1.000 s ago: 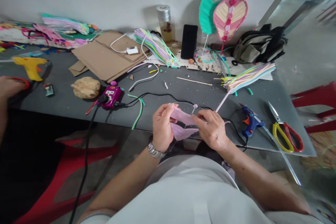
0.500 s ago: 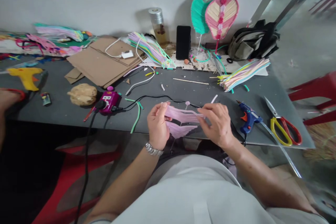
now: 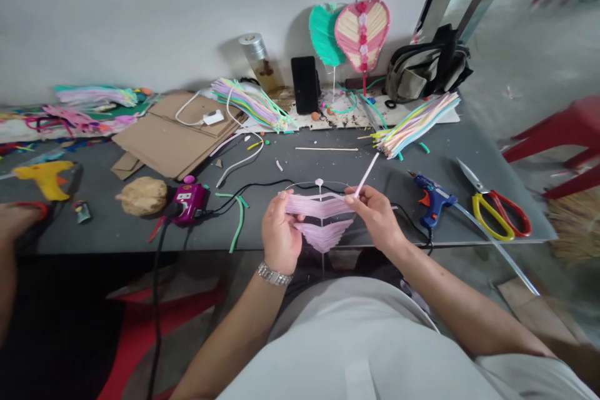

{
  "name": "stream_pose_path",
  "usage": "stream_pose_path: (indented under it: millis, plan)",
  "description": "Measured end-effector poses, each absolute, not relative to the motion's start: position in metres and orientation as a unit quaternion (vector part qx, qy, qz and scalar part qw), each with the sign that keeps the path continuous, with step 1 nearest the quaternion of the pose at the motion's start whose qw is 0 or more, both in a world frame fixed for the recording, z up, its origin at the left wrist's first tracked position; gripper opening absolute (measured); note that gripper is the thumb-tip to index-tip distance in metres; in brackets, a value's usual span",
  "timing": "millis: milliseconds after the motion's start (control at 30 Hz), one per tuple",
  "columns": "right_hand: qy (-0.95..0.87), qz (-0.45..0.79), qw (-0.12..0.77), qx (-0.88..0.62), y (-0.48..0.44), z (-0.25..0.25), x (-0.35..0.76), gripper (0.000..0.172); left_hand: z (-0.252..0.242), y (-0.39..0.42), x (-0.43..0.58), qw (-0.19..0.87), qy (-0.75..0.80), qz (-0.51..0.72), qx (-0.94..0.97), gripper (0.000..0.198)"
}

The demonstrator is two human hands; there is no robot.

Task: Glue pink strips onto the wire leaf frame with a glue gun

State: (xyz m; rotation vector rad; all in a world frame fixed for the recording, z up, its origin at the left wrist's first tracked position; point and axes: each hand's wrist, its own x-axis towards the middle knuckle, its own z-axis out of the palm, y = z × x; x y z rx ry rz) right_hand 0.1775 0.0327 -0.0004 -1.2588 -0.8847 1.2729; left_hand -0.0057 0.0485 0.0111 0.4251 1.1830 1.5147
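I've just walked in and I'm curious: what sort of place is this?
It looks like a craft workshop: a blue hot glue gun, bundles of pastel drinking straws, and a heart-shaped straw ornament by the wall.

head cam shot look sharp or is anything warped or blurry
Head view: left hand and right hand and pink straw piece look fairly sharp; the wide lens bows the table edge and stretches the corners; light is soft, with faint shadows on the wall.

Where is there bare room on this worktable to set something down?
Bare grey tabletop lies between the thin wooden stick and the black cable; another patch sits between the yellow glue gun and the cardboard. The back edge is crowded.
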Motion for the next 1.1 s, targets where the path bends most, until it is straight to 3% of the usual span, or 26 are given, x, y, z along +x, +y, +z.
stream_pose_path:
  millis: [133, 333, 467, 533, 600, 700, 800, 933, 1100]
  plan:
    - [-0.351, 0.547, 0.562, -0.512, 0.037, -0.003, 0.17, 0.033, 0.012, 0.044, -0.002, 0.554, 0.505, 0.634, 0.191, 0.044]
    - [-0.389, 0.516, 0.521, -0.558, 0.037, -0.011, 0.172, 0.023, 0.015, 0.045, -0.001, 0.549, 0.511, 0.631, 0.201, 0.04]
    - [-0.415, 0.507, 0.505, -0.561, 0.04, -0.009, 0.179, 0.022, 0.014, 0.046, -0.002, 0.547, 0.497, 0.634, 0.228, 0.038]
    - [-0.42, 0.481, 0.545, -0.543, 0.039, -0.003, 0.185, 0.03, 0.013, 0.047, -0.003, 0.537, 0.493, 0.641, 0.242, 0.038]
    - [-0.438, 0.377, 0.613, -0.539, 0.036, 0.006, 0.194, 0.046, 0.013, 0.048, -0.004, 0.526, 0.49, 0.648, 0.253, 0.039]
    - [-0.515, 0.099, 0.652, -0.547, 0.026, 0.026, 0.203, 0.059, 0.016, 0.047, -0.001, 0.52, 0.484, 0.647, 0.277, 0.04]
    - [-0.678, -0.06, 0.561, -0.471, 0.014, 0.043, 0.196, 0.04, 0.022, 0.042, 0.006, 0.523, 0.475, 0.636, 0.311, 0.04]
    - [-0.809, -0.088, 0.38, -0.44, 0.01, 0.044, 0.17, 0.02, 0.031, 0.035, 0.018, 0.504, 0.459, 0.635, 0.364, 0.038]
    - [-0.814, -0.083, 0.346, -0.459, 0.015, 0.033, 0.158, 0.019, 0.026, 0.035, 0.025, 0.482, 0.439, 0.658, 0.377, 0.037]
